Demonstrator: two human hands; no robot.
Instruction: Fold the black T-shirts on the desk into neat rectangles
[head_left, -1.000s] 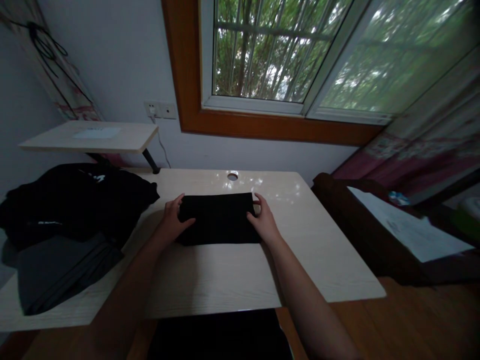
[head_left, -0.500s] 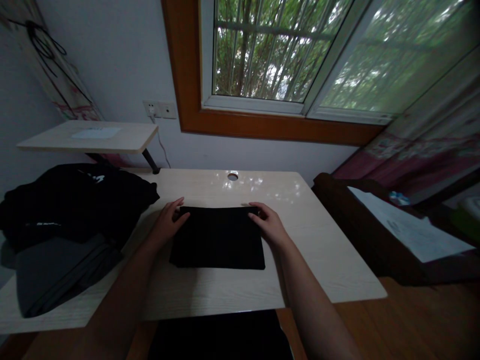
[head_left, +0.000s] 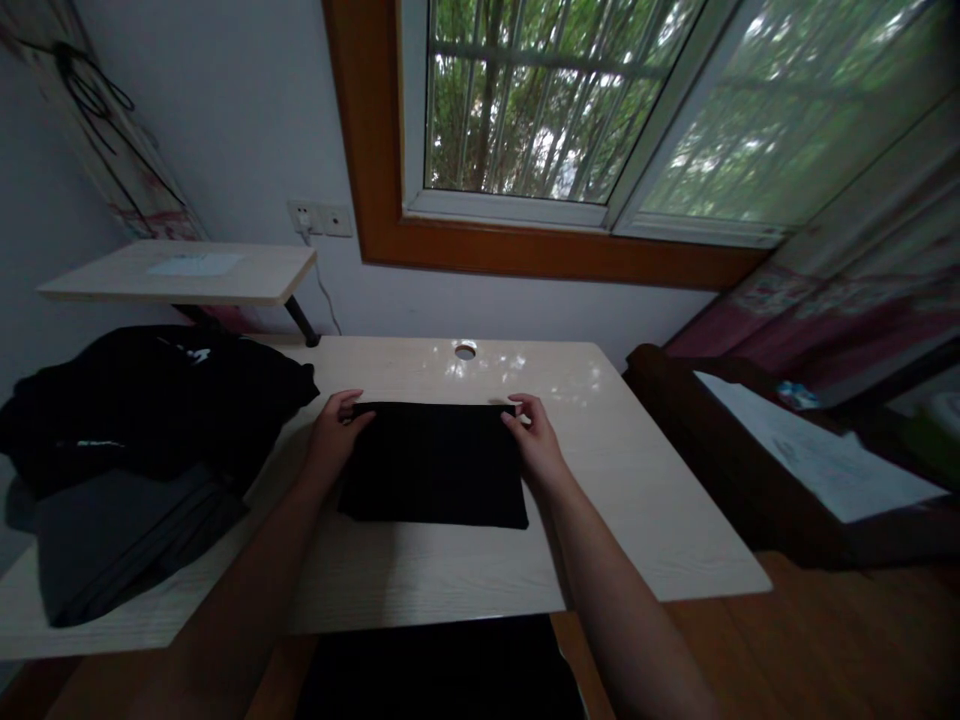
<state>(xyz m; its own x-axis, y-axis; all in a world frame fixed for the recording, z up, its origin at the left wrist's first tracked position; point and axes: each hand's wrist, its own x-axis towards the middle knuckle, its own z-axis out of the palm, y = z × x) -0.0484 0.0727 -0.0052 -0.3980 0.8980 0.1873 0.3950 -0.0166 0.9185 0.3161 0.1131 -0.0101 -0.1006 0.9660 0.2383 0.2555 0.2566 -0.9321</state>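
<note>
A folded black garment [head_left: 435,465] lies as a neat rectangle on the pale wood desk [head_left: 637,480]; its exact kind does not show. My left hand [head_left: 335,435] pinches its far left corner, thumb on top and fingers behind the edge. At the far right corner, my right hand [head_left: 536,437] holds it the same way. The near edge of the cloth is free of both hands. To the left sits a heap of black clothes [head_left: 150,400] with white print, and a dark grey garment [head_left: 135,540] lies in front of it.
A raised shelf [head_left: 262,275] with a sheet of paper [head_left: 196,265] stands at the back left. Behind the desk is a window with a wooden frame [head_left: 525,252]. A brown piece of furniture [head_left: 757,480] bearing a white sheet [head_left: 810,450] is on the right.
Both hands and the folded black garment have shifted slightly away from me, toward the window. The right hand's fingers have spread a little at the corner.
</note>
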